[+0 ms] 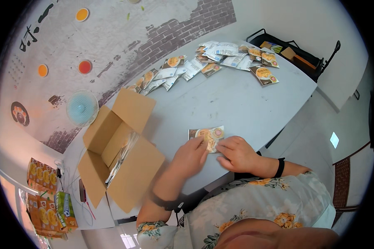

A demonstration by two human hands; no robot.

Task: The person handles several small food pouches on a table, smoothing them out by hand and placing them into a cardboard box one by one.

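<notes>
A food packet with a picture of a noodle-like dish lies near the table's front edge, under my two hands. The fingers of my left hand rest over its left part, with the thumb at its lower edge. My right hand has curled fingers pressed on the right edge of the same packet. To the left stands a cardboard box with its flaps spread; several packets stand on edge inside it. The undersides of both hands are hidden.
Loose packets lie in a long heap along the table's far side. A blue-and-white fan is behind the box. Printed cartons and a green box stand at the far left. A black cart is beyond the table.
</notes>
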